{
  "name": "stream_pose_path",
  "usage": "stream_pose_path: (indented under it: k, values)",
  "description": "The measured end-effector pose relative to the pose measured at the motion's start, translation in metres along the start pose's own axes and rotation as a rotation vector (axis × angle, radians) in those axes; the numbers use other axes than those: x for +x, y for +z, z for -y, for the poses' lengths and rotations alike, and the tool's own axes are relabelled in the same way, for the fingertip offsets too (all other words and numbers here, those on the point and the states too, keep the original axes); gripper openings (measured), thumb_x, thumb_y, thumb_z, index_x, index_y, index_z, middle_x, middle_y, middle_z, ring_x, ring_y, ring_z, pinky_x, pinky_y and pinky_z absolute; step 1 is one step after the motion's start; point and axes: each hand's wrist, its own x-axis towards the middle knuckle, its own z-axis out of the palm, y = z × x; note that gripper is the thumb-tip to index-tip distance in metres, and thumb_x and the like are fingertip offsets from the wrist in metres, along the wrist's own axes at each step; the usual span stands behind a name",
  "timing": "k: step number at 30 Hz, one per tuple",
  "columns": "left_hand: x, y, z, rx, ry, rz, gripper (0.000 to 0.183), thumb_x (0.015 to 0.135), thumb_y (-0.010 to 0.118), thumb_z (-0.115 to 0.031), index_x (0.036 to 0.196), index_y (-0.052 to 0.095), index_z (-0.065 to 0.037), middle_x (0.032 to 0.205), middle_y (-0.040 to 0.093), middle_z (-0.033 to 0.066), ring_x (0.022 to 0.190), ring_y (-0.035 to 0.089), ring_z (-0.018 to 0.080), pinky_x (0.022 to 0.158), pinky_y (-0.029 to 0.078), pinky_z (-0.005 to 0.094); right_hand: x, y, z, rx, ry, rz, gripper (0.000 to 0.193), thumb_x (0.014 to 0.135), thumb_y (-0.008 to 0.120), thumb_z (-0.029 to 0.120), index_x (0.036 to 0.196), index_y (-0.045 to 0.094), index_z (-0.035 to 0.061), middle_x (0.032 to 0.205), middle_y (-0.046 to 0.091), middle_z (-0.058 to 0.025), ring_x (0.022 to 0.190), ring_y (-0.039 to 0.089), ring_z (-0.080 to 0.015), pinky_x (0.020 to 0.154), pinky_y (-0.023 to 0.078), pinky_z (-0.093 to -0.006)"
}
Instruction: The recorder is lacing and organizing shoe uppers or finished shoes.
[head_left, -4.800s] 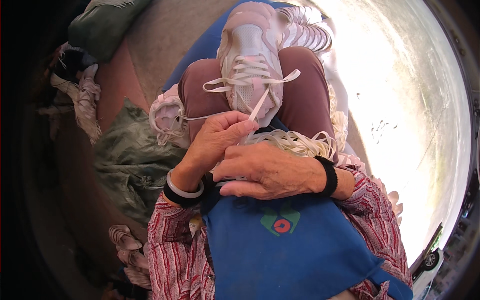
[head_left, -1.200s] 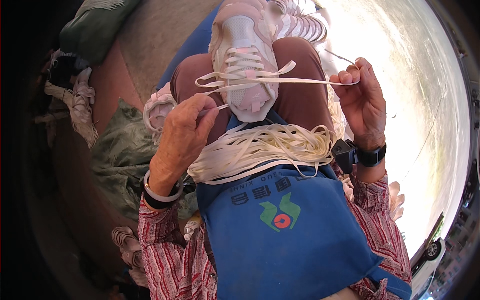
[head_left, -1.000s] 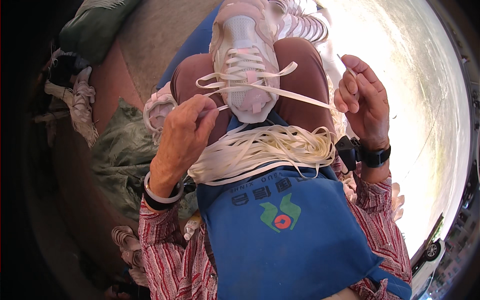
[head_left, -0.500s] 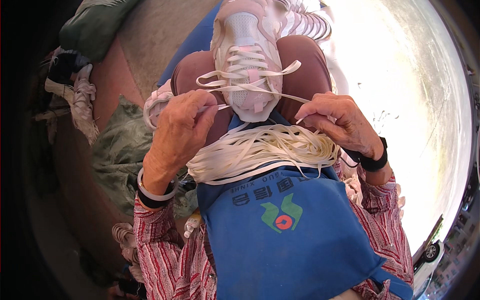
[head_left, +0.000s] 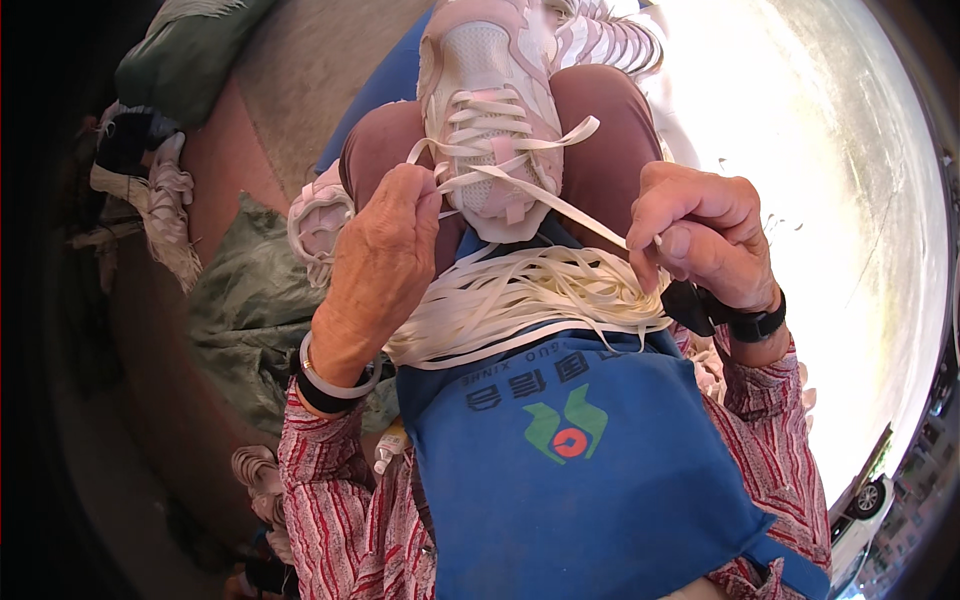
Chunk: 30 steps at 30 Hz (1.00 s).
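Observation:
A white and pink sneaker (head_left: 484, 62) rests between my knees, its tongue end toward me. White shoelace (head_left: 493, 127) crosses its front in several rows. My left hand (head_left: 385, 255) is closed in a pinch on the lace beside the sneaker's left edge. From there a length of lace runs across the tongue to my right hand (head_left: 705, 230), whose fingers are closed on it over my right thigh. One lace loop sticks out past the sneaker's right edge. Below my hands, a thick bundle of loose white laces (head_left: 530, 300) lies across my lap on a blue apron (head_left: 580, 510).
More pink and white shoes (head_left: 322, 218) lie by my left knee, with others (head_left: 168, 195) farther left. Dark green sacking (head_left: 250, 310) covers floor at my left. A small bottle (head_left: 390, 445) is by my left sleeve. A white car (head_left: 862, 510) stands at the far right.
My left hand has risen closer to the sneaker's left edge. My right hand has shifted right and slightly up, and the lace between them now slants down to the right.

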Motion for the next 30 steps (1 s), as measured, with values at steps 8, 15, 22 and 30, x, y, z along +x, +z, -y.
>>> stream_pose_path:
  k: [8, 15, 22, 30]
  values:
    - [0.001, -0.002, -0.004, 0.147, 0.311, -0.176, 0.008, 0.091, 0.063, -0.006, 0.098, 0.060, -0.004, 0.097, 0.060, 0.0126, 0.076, 0.064, 0.0329, 0.066, 0.052, 0.0412, 0.006, -0.020, 0.004, -0.769, -0.154, -0.131, 0.009, 0.085, 0.061, -0.001, 0.093, 0.066, 0.0000, 0.074, 0.059, -0.0086, 0.062, 0.057, -0.0195, 0.057, 0.045, -0.0320]
    - [-0.006, -0.002, 0.009, 0.305, 0.294, 0.049, 0.007, 0.090, 0.065, -0.008, 0.091, 0.058, -0.005, 0.082, 0.061, 0.0100, 0.071, 0.065, 0.0282, 0.059, 0.049, 0.0381, 0.017, -0.030, -0.002, -1.104, -0.342, -0.135, 0.013, 0.084, 0.067, 0.003, 0.097, 0.066, 0.0044, 0.079, 0.060, -0.0079, 0.066, 0.059, -0.0244, 0.059, 0.048, -0.0341]
    - [-0.005, -0.003, -0.003, 0.076, 0.062, 0.032, 0.005, 0.090, 0.063, -0.005, 0.092, 0.059, -0.003, 0.087, 0.063, 0.0112, 0.074, 0.063, 0.0299, 0.066, 0.049, 0.0382, -0.002, -0.016, -0.033, -1.126, -0.175, 0.013, 0.013, 0.082, 0.067, 0.006, 0.094, 0.064, 0.0064, 0.075, 0.056, -0.0060, 0.067, 0.061, -0.0245, 0.057, 0.048, -0.0372]
    - [-0.002, -0.015, 0.003, 0.264, 0.315, -0.072, 0.008, 0.088, 0.066, -0.003, 0.094, 0.060, 0.000, 0.101, 0.065, 0.0114, 0.082, 0.064, 0.0293, 0.071, 0.051, 0.0366, 0.003, -0.024, -0.033, -1.140, -0.154, -0.081, 0.011, 0.083, 0.066, 0.007, 0.094, 0.065, 0.0054, 0.080, 0.061, -0.0065, 0.072, 0.063, -0.0274, 0.061, 0.051, -0.0373]
